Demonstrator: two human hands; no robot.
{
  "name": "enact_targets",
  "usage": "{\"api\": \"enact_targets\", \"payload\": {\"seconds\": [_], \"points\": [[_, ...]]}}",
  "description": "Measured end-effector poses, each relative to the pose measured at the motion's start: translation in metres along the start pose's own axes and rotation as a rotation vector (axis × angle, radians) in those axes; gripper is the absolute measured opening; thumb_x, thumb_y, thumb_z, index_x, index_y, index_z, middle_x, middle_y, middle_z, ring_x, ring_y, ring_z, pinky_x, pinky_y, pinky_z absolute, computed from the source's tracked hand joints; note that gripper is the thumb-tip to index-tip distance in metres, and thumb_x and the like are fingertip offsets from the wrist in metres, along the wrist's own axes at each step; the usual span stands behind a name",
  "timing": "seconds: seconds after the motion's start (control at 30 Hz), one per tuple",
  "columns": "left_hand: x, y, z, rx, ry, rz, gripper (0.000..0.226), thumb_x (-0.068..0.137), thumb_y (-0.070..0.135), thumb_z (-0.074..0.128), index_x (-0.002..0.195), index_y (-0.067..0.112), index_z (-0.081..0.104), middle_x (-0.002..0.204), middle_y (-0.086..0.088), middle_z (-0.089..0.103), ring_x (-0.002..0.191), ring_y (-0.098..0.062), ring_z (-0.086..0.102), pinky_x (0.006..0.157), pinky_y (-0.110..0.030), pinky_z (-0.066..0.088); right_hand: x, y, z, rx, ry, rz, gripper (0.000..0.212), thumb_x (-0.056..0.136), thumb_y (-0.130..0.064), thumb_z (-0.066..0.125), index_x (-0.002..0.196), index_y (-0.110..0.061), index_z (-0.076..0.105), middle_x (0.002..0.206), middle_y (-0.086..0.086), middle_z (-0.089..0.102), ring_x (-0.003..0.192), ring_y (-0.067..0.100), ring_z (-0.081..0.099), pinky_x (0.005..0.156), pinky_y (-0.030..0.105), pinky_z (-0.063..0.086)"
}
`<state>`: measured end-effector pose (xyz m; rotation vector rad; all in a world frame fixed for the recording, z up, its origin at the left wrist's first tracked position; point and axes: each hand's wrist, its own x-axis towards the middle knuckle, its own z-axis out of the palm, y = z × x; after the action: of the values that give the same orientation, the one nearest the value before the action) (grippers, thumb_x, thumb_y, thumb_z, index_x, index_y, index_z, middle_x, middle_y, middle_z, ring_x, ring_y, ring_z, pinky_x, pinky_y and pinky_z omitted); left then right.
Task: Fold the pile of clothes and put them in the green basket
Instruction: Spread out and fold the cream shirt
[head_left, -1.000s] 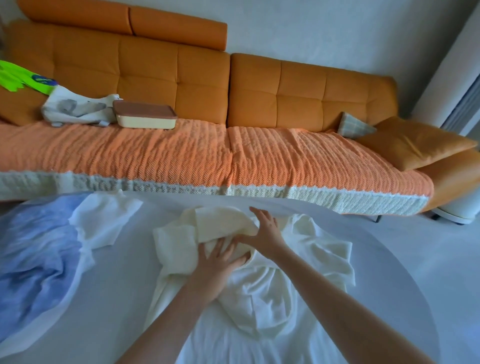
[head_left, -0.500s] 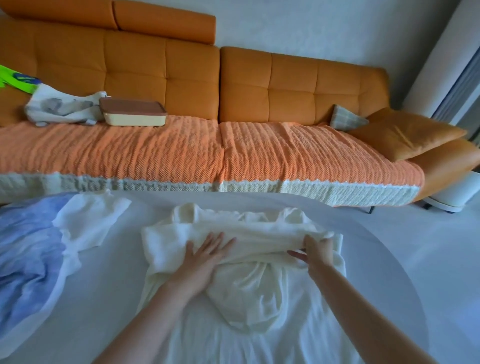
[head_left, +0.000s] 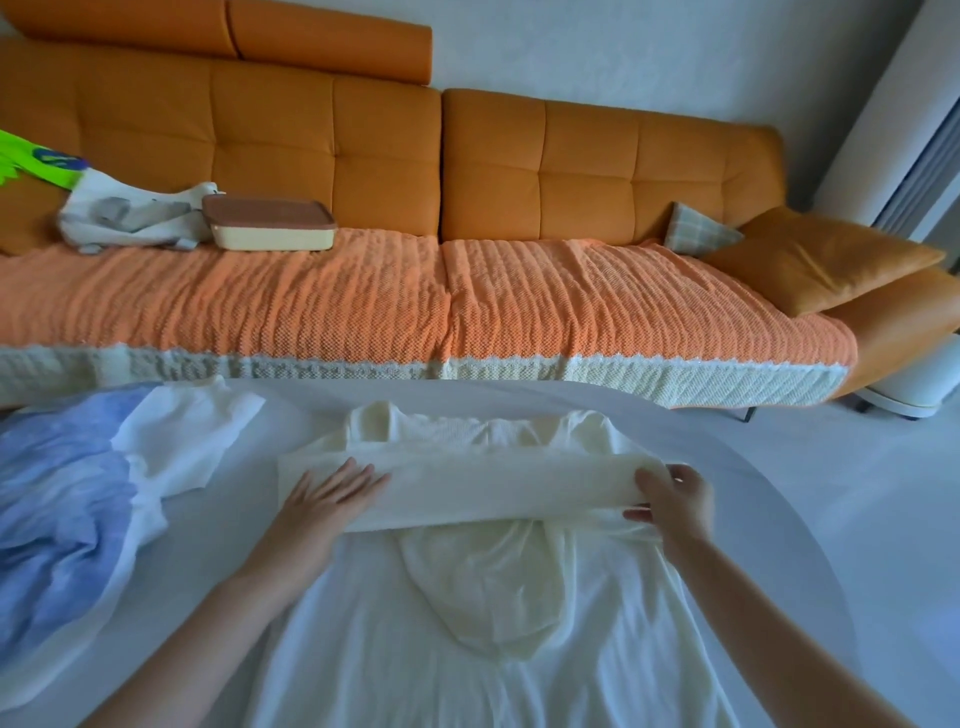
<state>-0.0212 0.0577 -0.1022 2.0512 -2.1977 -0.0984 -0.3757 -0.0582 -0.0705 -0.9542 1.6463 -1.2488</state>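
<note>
Top (head_left: 483, 597) — where's it at? —A

Spread on the table (head_left: 779, 519), cream, collar end twd the sofa (head_left: 571, 291). One sleeve (head_left: 493, 488) lies across it as a flat band. —B

Hands? —A

L hand (head_left: 332, 493) flat, fingers straight, pressing the band's L end. R hand (head_left: 670, 499) curled round the band's R end, pinching cloth btwn thumb & fingers. —B

Step, as you read it? —A

Prob. squaring the sleeve fold. To do it well: L hand pins, R pulls gently outward so the band goes taut w/o dragging the body. Line its edge w/ the side of the body, then smooth wrinkles from centre out. The bunched bit below the band needs flattening or the next fold goes lumpy. —B

Rest? —A

Pile (head_left: 62, 493) of blue & white clothes just L of the top, same table. Basket: can't tell; a green thing (head_left: 36, 163) sits far L on the sofa, cut off by the frame. —B
</note>
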Motion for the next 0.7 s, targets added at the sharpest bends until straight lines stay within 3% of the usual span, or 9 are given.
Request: {"api": "enact_targets", "payload": {"seconds": [0.1,0.17,0.27,0.33,0.4,0.47,0.5,0.6,0.7], "points": [[-0.003,-0.003,0.010,0.054,-0.074,0.066,0.113,0.056,-0.019,0.043,0.147,0.030,-0.001,0.154,0.007,0.011,0.142,-0.024,0.008,0.109,-0.048,0.022,-0.003,0.010,0.000,-0.309,-0.032,-0.027,0.017,0.083,0.004,0.053,0.099,0.006,0.055,0.094,0.020,0.058,0.065,0.033,0.061,0.046,0.038,0.055],[0.001,0.000,0.000,-0.113,-0.260,-0.029,0.093,0.078,-0.005,0.042,0.147,0.031,-0.008,0.153,0.012,-0.011,0.141,-0.013,-0.015,0.115,-0.044,0.001,-0.003,0.010,0.001,-0.546,0.023,-0.174,0.035,0.077,0.002,0.056,0.111,0.001,0.053,0.110,0.020,0.057,0.095,0.037,0.057,0.077,0.040,0.050],[0.016,0.010,-0.028,-0.415,-0.429,-0.161,0.064,0.091,0.036,0.036,0.148,0.036,0.008,0.155,0.013,-0.007,0.140,-0.007,-0.022,0.112,-0.040,-0.014,-0.007,0.006,0.000,-0.928,0.039,-0.473,0.061,0.078,-0.011,0.062,0.135,-0.013,0.040,0.141,0.007,0.037,0.127,0.031,0.030,0.103,0.040,0.027],[0.024,0.016,-0.029,-0.432,-0.306,-0.197,0.053,0.095,0.050,0.025,0.146,0.039,0.014,0.156,0.013,-0.002,0.141,-0.005,-0.019,0.113,-0.040,-0.014,-0.014,0.004,0.006,-0.968,-0.049,-0.629,0.061,0.088,-0.025,0.057,0.143,-0.018,0.033,0.153,0.000,0.024,0.139,0.027,0.017,0.111,0.041,0.017],[0.025,0.017,-0.016,-0.310,-0.253,-0.215,0.058,0.094,0.060,0.012,0.148,0.037,0.008,0.157,0.009,-0.006,0.142,-0.008,-0.016,0.114,-0.043,-0.009,-0.020,0.009,0.016,-1.003,-0.254,-0.641,0.066,0.094,-0.054,0.034,0.149,-0.022,0.017,0.157,-0.006,0.007,0.145,0.020,0.005,0.115,0.037,0.008],[0.018,0.019,0.004,-0.158,-0.259,-0.208,0.089,0.069,0.080,-0.012,0.146,0.034,-0.011,0.154,0.007,-0.021,0.141,-0.011,-0.021,0.115,-0.046,-0.006,-0.025,0.022,0.022,-1.087,-0.477,-0.531,0.105,0.064,-0.086,-0.013,0.150,-0.027,-0.002,0.158,-0.005,-0.007,0.145,0.017,-0.006,0.116,0.036,0.001],[0.013,0.020,0.012,-0.093,-0.252,-0.210,0.096,0.058,0.079,-0.019,0.142,0.032,-0.020,0.149,0.008,-0.029,0.138,-0.010,-0.025,0.114,-0.046,-0.006,-0.024,0.031,0.022,-1.161,-0.529,-0.487,0.123,0.043,-0.088,-0.029,0.149,-0.028,-0.008,0.157,-0.004,-0.012,0.145,0.018,-0.011,0.116,0.036,-0.001],[0.010,0.018,0.019,-0.081,-0.243,-0.243,0.077,0.074,0.071,-0.008,0.140,0.035,-0.024,0.145,0.012,-0.034,0.136,-0.009,-0.028,0.114,-0.046,-0.009,-0.022,0.041,0.024,-1.263,-0.548,-0.439,0.136,0.025,-0.085,-0.039,0.147,-0.030,-0.016,0.156,-0.004,-0.018,0.143,0.018,-0.017,0.116,0.036,-0.006],[0.018,0.014,0.009,-0.181,-0.290,-0.254,0.058,0.097,0.053,0.022,0.146,0.041,-0.006,0.154,0.010,-0.021,0.141,-0.011,-0.022,0.112,-0.048,-0.010,-0.024,0.034,0.023,-1.205,-0.580,-0.386,0.124,0.039,-0.089,-0.029,0.147,-0.030,-0.015,0.156,-0.003,-0.018,0.143,0.020,-0.018,0.116,0.037,-0.006]]}}
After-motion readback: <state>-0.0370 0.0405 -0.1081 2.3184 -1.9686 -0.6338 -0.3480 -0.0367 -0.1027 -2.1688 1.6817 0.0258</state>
